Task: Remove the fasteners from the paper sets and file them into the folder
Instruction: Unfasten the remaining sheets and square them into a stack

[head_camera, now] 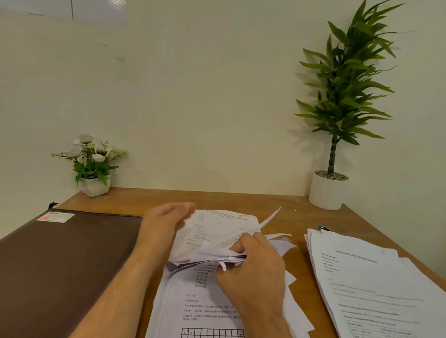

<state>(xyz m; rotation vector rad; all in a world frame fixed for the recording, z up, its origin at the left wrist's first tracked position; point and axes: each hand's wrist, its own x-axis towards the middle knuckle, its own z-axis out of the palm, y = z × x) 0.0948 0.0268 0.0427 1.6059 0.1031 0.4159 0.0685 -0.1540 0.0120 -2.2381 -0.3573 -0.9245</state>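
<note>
Printed sheets [210,317] cover wooden desk [288,210]; right hand [250,269] grips pages, left hand [165,223] flat.

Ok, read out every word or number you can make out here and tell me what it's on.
Middle paper set: "Explanation"
Same sheet: "Case 1", "Case 2", "Case 3"
Same sheet: "Total Length of adhesive"
Right paper stack: blurred, unreadable.
Sticker on the brown folder: too small to read.

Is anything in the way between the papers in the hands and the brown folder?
Only the left hand and its forearm lie between the held papers and the closed brown folder. Nothing rests on the folder's cover.
</note>
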